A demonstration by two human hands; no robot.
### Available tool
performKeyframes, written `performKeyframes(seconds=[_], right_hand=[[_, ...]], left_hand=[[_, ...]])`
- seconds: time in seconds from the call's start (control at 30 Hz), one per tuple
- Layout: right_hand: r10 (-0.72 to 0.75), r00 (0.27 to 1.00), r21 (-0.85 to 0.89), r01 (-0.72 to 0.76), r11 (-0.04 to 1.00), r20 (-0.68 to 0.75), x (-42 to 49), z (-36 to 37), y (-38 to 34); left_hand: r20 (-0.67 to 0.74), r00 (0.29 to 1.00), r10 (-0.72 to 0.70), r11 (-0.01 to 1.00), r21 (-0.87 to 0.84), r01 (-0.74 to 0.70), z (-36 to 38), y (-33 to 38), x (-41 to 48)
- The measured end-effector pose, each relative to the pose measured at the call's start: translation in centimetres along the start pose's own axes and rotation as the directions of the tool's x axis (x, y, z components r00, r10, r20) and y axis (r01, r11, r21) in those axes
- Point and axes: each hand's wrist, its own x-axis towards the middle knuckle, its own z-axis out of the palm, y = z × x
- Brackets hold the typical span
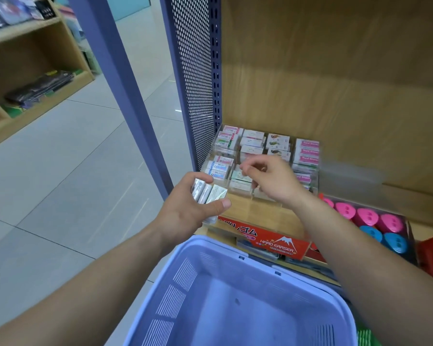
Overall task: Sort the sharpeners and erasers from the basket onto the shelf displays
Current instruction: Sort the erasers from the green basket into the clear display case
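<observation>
**Left hand full of erasers, right hand poised over the display tray**

Both bare forearms reach forward over the basket (185,290), a pale blue plastic one with slotted walls, which sits at the bottom of the view against the front edge of the shelf (415,203).

The left hand (188,203) is turned palm inward, just left of the shelf's front corner. Its grip is closed around a stack of wrapped erasers (206,193). The thumb (221,204) lies across the lower edge of the stack and the fingers curl over the top, so the erasers stand side by side on edge, their shiny wrappers facing the camera.

The right hand (275,181) hangs above the clear display tray (211,156), with the wrist bent down and the back of the hand uppermost. Its fingers are curled in, and the fingertips (246,168) are drawn together with the thumb over a middle compartment. The grip is narrow, but whether anything is pinched in it cannot be told.

The tray stands on the shelf against the perforated panel (193,71), and its compartments hold rows of boxed erasers (251,142). A red box (273,239) printed HARD ERASER lies at the shelf's front edge, between the tray and the basket. To the right of the tray, under the right forearm, pink and blue sharpeners (368,218) are packed close together in an open carton.
</observation>
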Motion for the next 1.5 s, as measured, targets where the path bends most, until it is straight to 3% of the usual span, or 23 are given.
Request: performKeyframes(seconds=[0.07,0.13,0.37,0.63,1.27,1.37,1.5], right_hand=[[0.087,0.984,0.250,-0.124,0.960,0.154,-2.8,-0.3,-1.8],[0.128,0.948,0.376,-0.236,0.896,0.291,-4.6,-0.7,-3.0],[0.169,0.917,0.421,-0.322,0.848,0.362,-7.0,-2.5,-4.3],[0.168,0.951,0.447,-0.272,0.852,0.259,-8.0,-3.6,-5.0],[0.211,0.967,0.630,-0.253,0.735,0.142,-7.4,-3.6,-3.3],[0.283,0.958,0.596,-0.253,0.762,0.045,-6.5,-3.8,-2.1],[0.384,0.912,0.417,-0.295,0.859,-0.145,-3.9,-3.9,0.5]], left_hand=[[0.020,1.000,0.023,0.999,0.027,-0.024,0.7,0.3,0.0],[0.047,0.997,0.059,0.996,0.065,-0.062,1.4,0.8,-0.3],[0.120,0.991,0.067,0.992,0.094,-0.078,2.7,2.0,-1.0],[0.156,0.987,0.037,0.998,-0.059,-0.029,3.0,3.2,-1.8],[0.147,0.989,-0.014,0.999,-0.038,0.020,2.3,2.2,-1.1],[0.132,0.991,-0.037,0.999,-0.034,0.042,1.9,1.6,-0.7],[0.088,0.995,-0.056,0.998,-0.036,0.059,1.3,0.9,0.0]])
